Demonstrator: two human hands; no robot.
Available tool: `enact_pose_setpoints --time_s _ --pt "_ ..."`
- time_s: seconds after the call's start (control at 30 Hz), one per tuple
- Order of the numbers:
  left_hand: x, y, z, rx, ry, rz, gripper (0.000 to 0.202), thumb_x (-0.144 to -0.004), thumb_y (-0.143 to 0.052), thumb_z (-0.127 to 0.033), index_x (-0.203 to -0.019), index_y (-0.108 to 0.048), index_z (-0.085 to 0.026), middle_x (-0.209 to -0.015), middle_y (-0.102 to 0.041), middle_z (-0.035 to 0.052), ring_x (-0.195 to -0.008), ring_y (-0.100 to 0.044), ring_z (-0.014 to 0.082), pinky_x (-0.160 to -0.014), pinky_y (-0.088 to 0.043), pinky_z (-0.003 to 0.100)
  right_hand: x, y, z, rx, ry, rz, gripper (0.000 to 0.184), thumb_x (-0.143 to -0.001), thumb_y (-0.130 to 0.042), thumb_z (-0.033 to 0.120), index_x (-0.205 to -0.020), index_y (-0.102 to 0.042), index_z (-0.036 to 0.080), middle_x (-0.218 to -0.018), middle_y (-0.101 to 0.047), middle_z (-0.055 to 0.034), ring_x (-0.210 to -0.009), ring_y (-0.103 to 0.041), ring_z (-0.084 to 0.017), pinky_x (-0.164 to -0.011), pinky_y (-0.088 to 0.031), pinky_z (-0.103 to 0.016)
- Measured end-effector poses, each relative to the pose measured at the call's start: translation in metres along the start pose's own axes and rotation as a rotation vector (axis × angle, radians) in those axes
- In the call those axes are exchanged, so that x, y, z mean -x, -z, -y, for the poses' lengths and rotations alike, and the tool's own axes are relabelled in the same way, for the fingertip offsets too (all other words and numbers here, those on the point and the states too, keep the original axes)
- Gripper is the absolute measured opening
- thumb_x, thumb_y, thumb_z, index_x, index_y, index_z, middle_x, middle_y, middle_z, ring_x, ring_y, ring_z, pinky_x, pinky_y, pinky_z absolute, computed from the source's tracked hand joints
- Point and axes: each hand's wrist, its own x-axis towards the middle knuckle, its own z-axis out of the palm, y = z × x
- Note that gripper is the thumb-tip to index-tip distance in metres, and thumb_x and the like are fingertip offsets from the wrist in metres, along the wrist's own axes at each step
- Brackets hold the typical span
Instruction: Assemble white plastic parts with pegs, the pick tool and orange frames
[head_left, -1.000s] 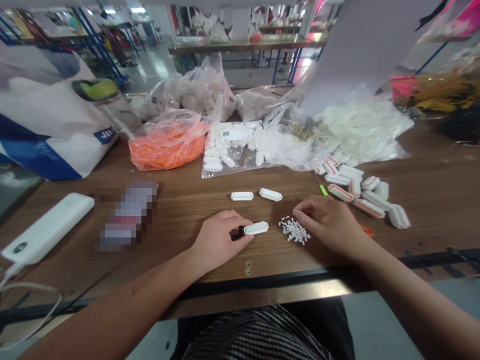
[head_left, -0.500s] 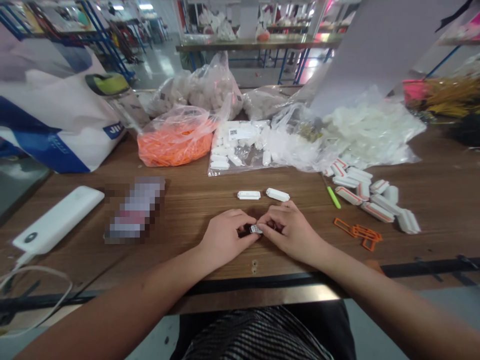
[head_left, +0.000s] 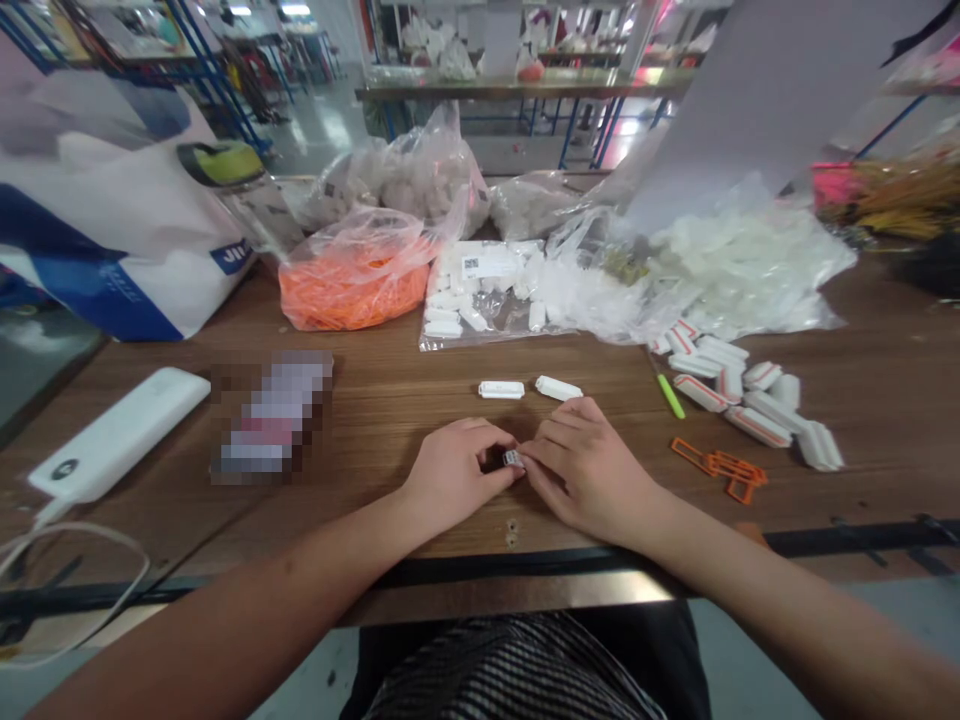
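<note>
Near the table's front edge, my left hand [head_left: 456, 472] pinches a small white plastic connector [head_left: 513, 458] between thumb and fingers; tiny dark openings show on its end. My right hand [head_left: 589, 468] is closed at the connector's right side, its fingertips touching it and partly hiding it. Whatever else those fingertips hold is too small to make out. Just beyond the hands lie two longer white connectors, one straight [head_left: 501, 390] and one slanted [head_left: 559, 387].
Orange rectangular seals [head_left: 724, 467], white connectors with orange lines [head_left: 765, 424] and a green-handled tool [head_left: 670, 396] lie right. Behind are bags of orange pieces [head_left: 352, 290] and white parts [head_left: 480, 300]. Left are a power bank [head_left: 120, 435], a blurred flat object [head_left: 274, 415] and a bottle [head_left: 240, 190].
My right thumb has slid off the connector's face to its right side, and the right hand has turned slightly. The left hand keeps its pinch. The whole view has shifted a little.
</note>
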Motion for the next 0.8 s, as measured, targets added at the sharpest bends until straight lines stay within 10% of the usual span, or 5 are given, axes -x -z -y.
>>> enact_pose_setpoints --time_s 0.5,0.8 --pt "-0.002 0.001 0.003 0.015 -0.011 0.025 0.011 -0.076 -0.068 -0.016 -0.085 -0.070 -0.021 -0.072 -0.061 -0.0025 -0.066 -0.053 0.0128 -0.063 -0.041 0.025 -0.002 0.002 0.005 -0.051 -0.096 0.021 0.025 -0.089 -0.049 0.020 -0.076 -0.070 0.017 -0.063 -0.064 -0.0025 -0.064 -0.055 -0.016 -0.074 -0.036 -0.035" --pt "-0.001 0.003 0.004 -0.006 -0.019 0.028 0.010 -0.077 -0.071 -0.023 -0.087 -0.070 -0.023 -0.074 -0.063 -0.0026 -0.063 -0.053 0.0121 -0.064 -0.043 0.026 0.024 0.051 -0.057 -0.082 -0.580 0.226 0.019 -0.081 -0.058 0.027 -0.069 -0.074 0.022 -0.068 -0.070 -0.0002 -0.063 -0.061 -0.016 -0.063 -0.042 -0.029"
